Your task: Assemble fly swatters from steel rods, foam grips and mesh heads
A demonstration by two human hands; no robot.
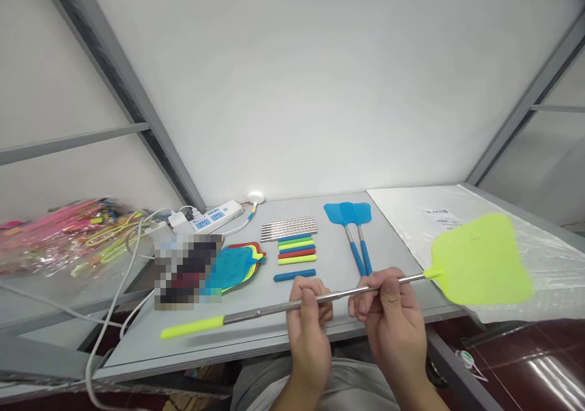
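Observation:
Both my hands grip the metal telescopic rod of a yellow-green fly swatter (482, 262), held nearly level above the table's front edge. My left hand (311, 326) pinches the rod near its middle, thumb on top. Closer to the swatter head, my right hand (393, 319) has its fingers closed round the rod. The yellow handle grip (194, 327) points left and the rod is drawn out in sections. Beyond my hands lie two blue fly swatters (350, 216) with blue grips. A loose blue grip (295, 275) lies just past my left hand.
Several coloured grips (297, 252) lie below a row of metal rods (289, 227). Left of them is a stack of swatter heads (237, 265), partly pixelated. A power strip (219, 215) with cables sits at the back left. A white bubble-wrap sheet (411, 210) covers the right side.

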